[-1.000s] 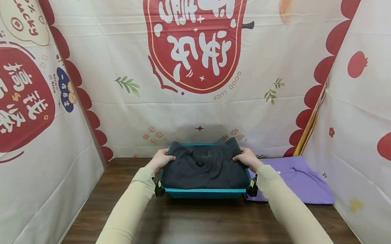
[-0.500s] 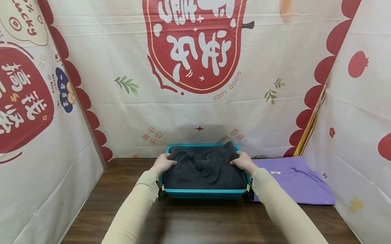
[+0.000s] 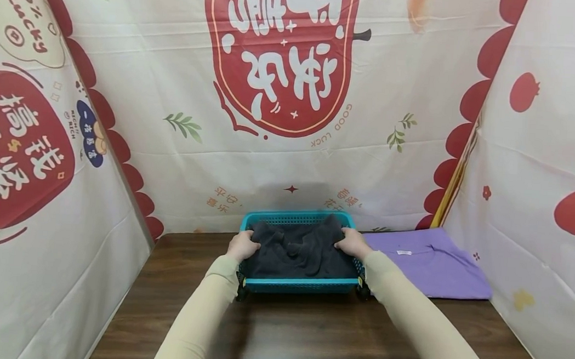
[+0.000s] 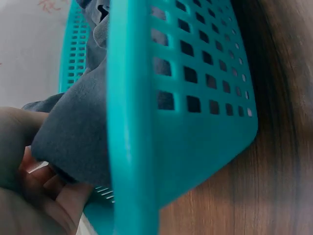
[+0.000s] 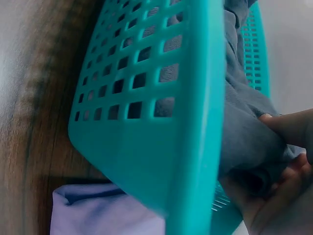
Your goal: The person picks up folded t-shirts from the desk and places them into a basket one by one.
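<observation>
A dark grey garment with a ribbed neckline (image 3: 302,257) lies folded inside a teal plastic basket (image 3: 301,283) with a perforated wall. My left hand (image 3: 244,246) grips the garment's left side at the basket's left rim. On the opposite side my right hand (image 3: 353,243) holds its right edge. In the left wrist view, thumb and fingers pinch a fold of the grey cloth (image 4: 78,127) just inside the rim. The right wrist view shows the right fingers (image 5: 283,196) curled round a rolled edge of the cloth.
A folded purple garment (image 3: 430,265) with a white label lies on the brown wooden table (image 3: 298,334), right beside the basket. Printed white fabric (image 3: 288,163) hangs behind the basket, with more at both sides.
Both hands have lowered the grey garment into the basket and drawn slightly closer together. More of the basket's back rim and inner wall shows now. The purple garment stays put.
</observation>
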Motion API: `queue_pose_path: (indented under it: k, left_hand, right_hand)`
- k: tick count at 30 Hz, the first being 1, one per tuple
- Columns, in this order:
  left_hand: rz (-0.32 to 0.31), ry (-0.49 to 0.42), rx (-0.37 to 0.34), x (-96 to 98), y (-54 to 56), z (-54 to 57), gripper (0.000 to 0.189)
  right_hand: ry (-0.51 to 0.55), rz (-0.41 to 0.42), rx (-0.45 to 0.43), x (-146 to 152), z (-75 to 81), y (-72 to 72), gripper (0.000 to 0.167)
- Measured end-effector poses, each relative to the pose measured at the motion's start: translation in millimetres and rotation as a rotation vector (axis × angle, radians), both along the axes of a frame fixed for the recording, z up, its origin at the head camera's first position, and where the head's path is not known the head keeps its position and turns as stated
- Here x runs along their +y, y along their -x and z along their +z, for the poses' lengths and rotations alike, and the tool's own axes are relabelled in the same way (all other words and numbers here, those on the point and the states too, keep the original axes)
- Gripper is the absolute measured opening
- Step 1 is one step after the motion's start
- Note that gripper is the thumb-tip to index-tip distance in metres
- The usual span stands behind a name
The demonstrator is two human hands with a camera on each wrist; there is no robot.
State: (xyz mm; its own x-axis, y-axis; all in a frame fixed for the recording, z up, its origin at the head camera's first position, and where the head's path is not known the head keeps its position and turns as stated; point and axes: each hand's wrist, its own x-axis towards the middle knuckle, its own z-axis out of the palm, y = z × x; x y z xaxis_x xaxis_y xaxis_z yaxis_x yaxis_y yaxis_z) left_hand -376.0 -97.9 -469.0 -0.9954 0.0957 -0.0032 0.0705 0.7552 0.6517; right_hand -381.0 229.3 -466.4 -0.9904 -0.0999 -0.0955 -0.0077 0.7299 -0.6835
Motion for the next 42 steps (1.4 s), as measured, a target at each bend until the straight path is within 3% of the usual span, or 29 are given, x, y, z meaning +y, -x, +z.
queue_pose_path:
  k: [6, 14, 19, 23, 26, 29, 33, 42]
  left_hand:
    - [-0.006, 0.111, 0.021, 3.7, -4.6, 0.7, 0.047]
    - [0.001, 0.114, 0.072, 1.2, -9.0, 8.2, 0.043]
    - [0.023, 0.135, 0.124, 2.9, -14.0, 17.4, 0.032]
    - [-0.009, 0.145, 0.135, 9.2, -22.0, 24.4, 0.028]
    - [-0.065, 0.12, 0.075, 15.6, -29.4, 26.9, 0.031]
    - [-0.12, 0.091, -0.044, 20.8, -34.2, 25.8, 0.039]
    - [-0.164, 0.101, -0.147, 24.2, -36.2, 20.5, 0.044]
    - [-0.168, 0.14, -0.16, 24.7, -31.2, 2.1, 0.039]
  right_hand:
    - [-0.07, 0.029, 0.026, -0.5, 1.8, -2.6, 0.055]
    - [-0.1, 0.034, 0.08, 7.5, 8.6, -10.8, 0.046]
    - [-0.047, -0.003, 0.118, 10.0, 14.3, -19.6, 0.041]
    - [0.108, -0.028, 0.059, 4.7, 14.4, -27.2, 0.042]
    - [0.297, -0.015, -0.062, -1.9, 12.6, -30.3, 0.05]
    - [0.408, -0.008, -0.176, -7.1, 9.5, -28.6, 0.062]
    - [0.405, -0.015, -0.238, -9.5, 2.9, -23.5, 0.073]
    - [0.349, -0.031, -0.248, -10.5, -14.8, -18.7, 0.074]
